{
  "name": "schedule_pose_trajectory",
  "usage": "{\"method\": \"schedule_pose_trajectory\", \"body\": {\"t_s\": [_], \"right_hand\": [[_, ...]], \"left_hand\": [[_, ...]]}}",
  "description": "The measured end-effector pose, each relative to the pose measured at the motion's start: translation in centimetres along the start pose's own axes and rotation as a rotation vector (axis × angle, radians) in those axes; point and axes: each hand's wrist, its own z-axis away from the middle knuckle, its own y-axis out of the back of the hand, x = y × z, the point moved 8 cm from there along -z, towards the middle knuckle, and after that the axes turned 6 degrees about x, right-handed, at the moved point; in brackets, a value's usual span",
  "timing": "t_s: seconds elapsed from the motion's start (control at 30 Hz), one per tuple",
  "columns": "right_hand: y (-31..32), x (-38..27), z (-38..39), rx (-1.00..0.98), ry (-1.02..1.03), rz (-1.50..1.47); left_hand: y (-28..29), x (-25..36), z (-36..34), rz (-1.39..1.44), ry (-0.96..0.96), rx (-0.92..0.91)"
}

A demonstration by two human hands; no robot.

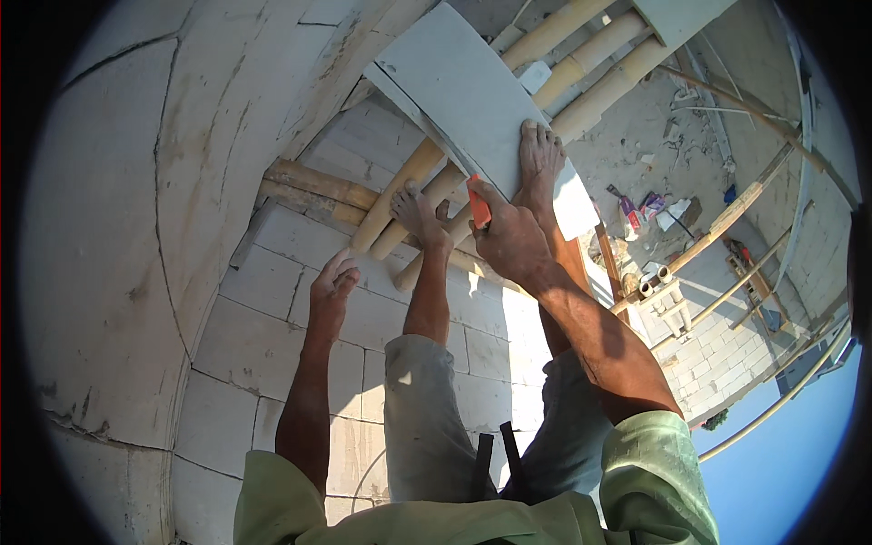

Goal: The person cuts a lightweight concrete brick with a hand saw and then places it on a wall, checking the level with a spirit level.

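Note:
My right hand (511,236) is wrapped round the orange handle (480,202) of a tool whose thin metal blade lies against the edge of a pale flat board (461,95). Below and left of it, my left hand (329,291) has its fingers slightly bent and apart, holding nothing visible, near the end of a bamboo pole (392,202). My bare right foot (539,154) rests on the board, while my left foot (420,218) is on the bamboo poles beside it. The far part of the blade is hard to make out.
Pale block walls (127,227) rise at the left. Bamboo scaffold poles (727,222) cross the right side, high above a dusty lower level with scattered bags (636,213) and debris. More bamboo (581,73) and another board (677,14) lie beyond the board, at the top.

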Motion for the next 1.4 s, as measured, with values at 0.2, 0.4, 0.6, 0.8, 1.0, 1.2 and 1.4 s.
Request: {"method": "schedule_pose_trajectory", "body": {"t_s": [0.2,0.4,0.6,0.8,1.0,1.2,1.4], "right_hand": [[1.3,-1.7,0.7,-0.025,0.022,-0.07],[2.4,-1.7,5.6,-0.042,-0.009,-0.145],[8.0,-4.9,10.4,-0.087,-0.019,-0.032],[0.1,-2.5,0.4,0.011,0.084,0.059],[2.9,-2.6,4.9,0.006,-0.074,0.029],[4.6,-2.6,5.6,-0.036,-0.065,0.091],[-1.0,3.5,0.9,0.058,0.045,0.078]], "left_hand": [[3.6,-0.5,1.6,-0.062,0.033,0.054],[5.6,-3.7,3.0,-0.107,0.112,0.097],[4.7,-6.6,4.1,-0.024,0.19,0.092],[0.7,-3.8,1.3,0.0,0.113,0.016],[-0.3,-0.4,1.7,0.092,0.014,0.013],[0.8,-2.7,1.1,0.064,0.049,0.014],[-2.8,-1.0,0.3,-0.005,0.007,-0.064]]}}
